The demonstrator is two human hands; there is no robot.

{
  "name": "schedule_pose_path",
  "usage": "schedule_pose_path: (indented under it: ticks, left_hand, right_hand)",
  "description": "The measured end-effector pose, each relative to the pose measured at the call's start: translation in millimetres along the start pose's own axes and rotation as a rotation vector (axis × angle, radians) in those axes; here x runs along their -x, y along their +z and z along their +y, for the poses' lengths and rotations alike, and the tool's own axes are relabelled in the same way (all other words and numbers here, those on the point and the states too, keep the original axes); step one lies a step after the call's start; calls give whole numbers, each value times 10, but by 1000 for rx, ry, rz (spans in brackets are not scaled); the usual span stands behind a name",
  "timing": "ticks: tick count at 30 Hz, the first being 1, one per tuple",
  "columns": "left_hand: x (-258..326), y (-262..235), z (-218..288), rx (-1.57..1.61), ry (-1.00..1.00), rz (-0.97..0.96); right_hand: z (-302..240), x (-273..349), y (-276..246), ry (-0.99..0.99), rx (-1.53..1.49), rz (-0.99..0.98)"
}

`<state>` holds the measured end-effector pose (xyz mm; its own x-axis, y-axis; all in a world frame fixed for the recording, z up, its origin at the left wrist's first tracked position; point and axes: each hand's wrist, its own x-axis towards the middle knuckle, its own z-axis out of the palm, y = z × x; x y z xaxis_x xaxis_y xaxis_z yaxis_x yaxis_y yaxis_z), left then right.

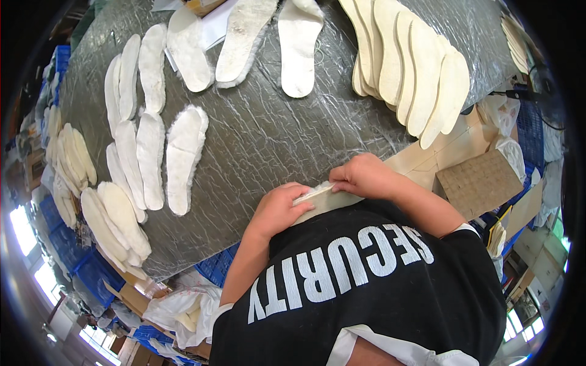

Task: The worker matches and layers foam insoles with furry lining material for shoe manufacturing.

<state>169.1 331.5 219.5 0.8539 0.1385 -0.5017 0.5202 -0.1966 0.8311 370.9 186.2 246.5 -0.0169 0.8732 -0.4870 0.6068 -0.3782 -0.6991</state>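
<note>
While both hands pinched the same fleecy insole (318,196) at the table's (262,134) near edge, its long axis ran hand to hand, left hand (278,210) gripping the lower end and right hand (361,177) the upper. Just right of the grip sat a brown cardboard box (479,182), with a fanned stack of cream insoles (409,67) beyond it.

Work table (262,134): grey top under wrinkled clear plastic sheeting. Blue plastic crates (91,274) stand beneath its left edge. Cardboard boxes (479,183) sit at right. Bright daylight enters through windows (21,229) at lower left.
</note>
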Motion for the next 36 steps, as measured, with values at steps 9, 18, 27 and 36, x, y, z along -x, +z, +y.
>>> schedule_pose_path:
  ticks: [9, 18, 27, 36]
  left_hand:
    - [-68, 7, 65, -132, 104, 14]
    - [-122, -38, 49, -187, 182, 37]
    - [-277, -3, 247, -82, 202, 94]
    - [-425, 3, 327, -12, 150, 41]
  right_hand:
    - [70, -41, 61, -88, -17, 133]
    - [266, 51, -103, 78, -174, 85]
    - [432, 172, -63, 178, -549, 47]
    - [456, 213, -26, 42, -722, 239]
